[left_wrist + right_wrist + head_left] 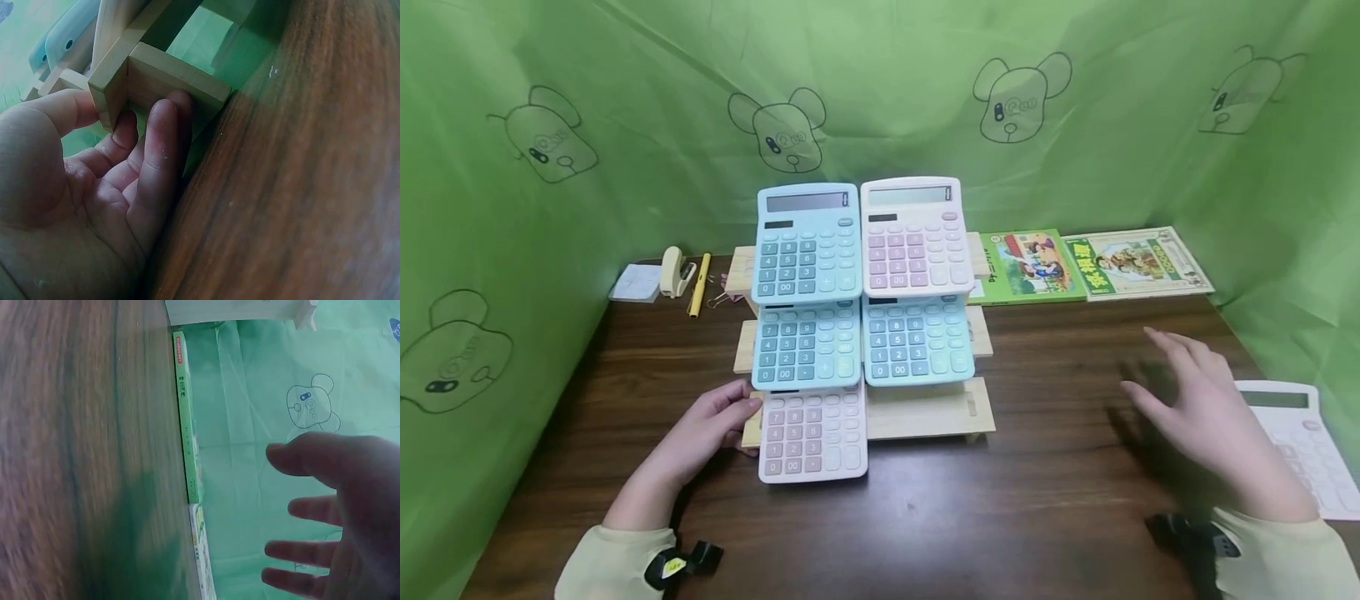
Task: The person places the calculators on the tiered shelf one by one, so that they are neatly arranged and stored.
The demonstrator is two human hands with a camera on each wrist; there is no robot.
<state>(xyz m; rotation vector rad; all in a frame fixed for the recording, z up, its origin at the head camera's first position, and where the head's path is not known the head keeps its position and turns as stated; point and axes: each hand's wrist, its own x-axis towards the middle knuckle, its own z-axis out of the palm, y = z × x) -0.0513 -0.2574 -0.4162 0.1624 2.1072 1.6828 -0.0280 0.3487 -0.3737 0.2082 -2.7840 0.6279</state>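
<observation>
A three-step wooden rack (925,414) bears two calculators on its top step, one blue (832,242) and one white with pink keys (931,258). Two more blue ones, a left (827,346) and a right (938,333), lean on the middle step. On the bottom step, at the left, leans a white calculator with pinkish keys (820,433). My left hand (711,425) pinches the rack's lower left corner; the left wrist view shows thumb and fingers around the wooden end (112,87). My right hand (1198,408) hovers with fingers apart, holding nothing, beside another white calculator (1296,442).
Behind the rack's right side lie a green book (1030,267) and a paler book (1138,262). At the back left are a stapler (673,271), a yellow pen-like stick (699,286), paper (637,282) and small clips. Green cloth (887,92) encloses the table (1037,500).
</observation>
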